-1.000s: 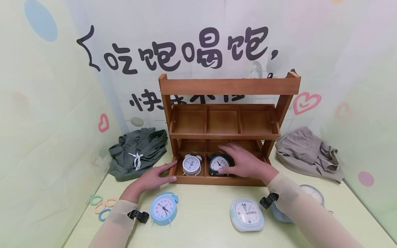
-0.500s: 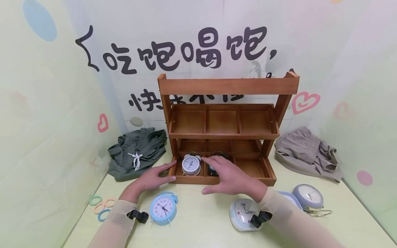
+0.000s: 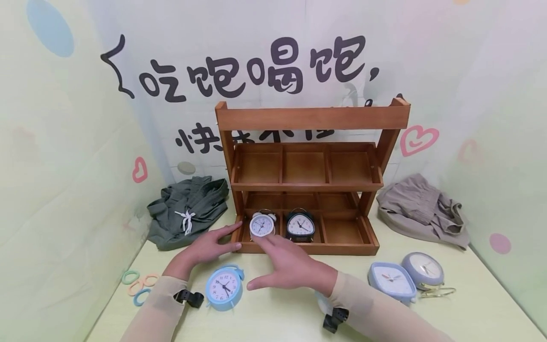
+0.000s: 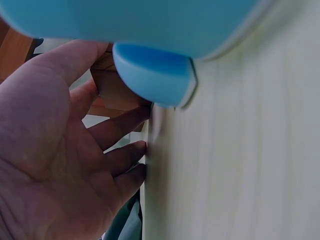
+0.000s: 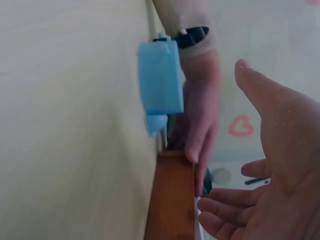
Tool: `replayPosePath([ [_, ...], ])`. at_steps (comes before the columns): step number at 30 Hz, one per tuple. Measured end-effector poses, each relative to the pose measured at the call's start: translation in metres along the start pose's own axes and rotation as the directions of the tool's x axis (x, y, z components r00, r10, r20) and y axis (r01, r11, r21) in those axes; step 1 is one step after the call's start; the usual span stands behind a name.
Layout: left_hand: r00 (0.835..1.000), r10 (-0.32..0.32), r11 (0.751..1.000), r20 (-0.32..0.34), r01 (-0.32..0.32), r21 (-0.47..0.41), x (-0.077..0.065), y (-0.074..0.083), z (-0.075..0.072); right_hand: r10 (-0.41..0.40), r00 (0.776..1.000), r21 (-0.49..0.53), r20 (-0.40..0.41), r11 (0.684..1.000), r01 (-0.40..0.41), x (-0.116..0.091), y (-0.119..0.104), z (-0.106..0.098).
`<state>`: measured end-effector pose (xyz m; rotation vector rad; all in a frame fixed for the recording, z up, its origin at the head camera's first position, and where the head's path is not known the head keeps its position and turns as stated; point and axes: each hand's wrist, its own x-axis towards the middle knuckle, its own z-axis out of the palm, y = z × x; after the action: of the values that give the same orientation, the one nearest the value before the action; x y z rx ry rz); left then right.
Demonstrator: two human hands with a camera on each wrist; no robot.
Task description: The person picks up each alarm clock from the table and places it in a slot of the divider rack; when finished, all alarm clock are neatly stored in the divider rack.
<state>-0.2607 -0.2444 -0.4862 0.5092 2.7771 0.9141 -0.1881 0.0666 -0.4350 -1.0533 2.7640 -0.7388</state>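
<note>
My left hand rests its fingers and thumb against the left front corner of the wooden shelf. Thumb spread from its fingers, my right hand hovers in front of the shelf and holds nothing. A round blue alarm clock stands on the table between the two hands; the right wrist view shows the clock's side. In the bottom tier, a white twin-bell alarm clock occupies the left compartment, partly behind my right fingertips. Beside it, a black rounded-triangle clock fills the middle compartment.
To the right stand a square pale-blue clock and a round grey-purple clock. My right forearm mostly hides another pale clock. Folded clothes, dark green and beige, flank the shelf. Several hair ties lie at left.
My right hand has left the black clock and moved left and toward me, near the blue clock. The black clock now shows fully. My left hand has stayed at the shelf corner.
</note>
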Motion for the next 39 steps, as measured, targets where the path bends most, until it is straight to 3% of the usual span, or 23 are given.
replayPosePath([
  [14,1.0,0.005,1.0,0.001,-0.005,-0.01,-0.001,-0.001,-0.001,-0.077,0.994,-0.062,0.083,0.995,0.082,0.023,-0.025,0.043],
  [24,1.0,0.029,0.999,-0.008,-0.029,-0.016,-0.002,-0.001,-0.001,-0.022,0.995,-0.063,0.097,0.998,0.029,0.033,-0.037,0.061],
  [39,1.0,0.025,1.0,-0.006,-0.025,-0.019,0.0,-0.002,0.0,0.001,0.998,-0.184,0.059,0.983,0.01,0.038,-0.048,0.079],
])
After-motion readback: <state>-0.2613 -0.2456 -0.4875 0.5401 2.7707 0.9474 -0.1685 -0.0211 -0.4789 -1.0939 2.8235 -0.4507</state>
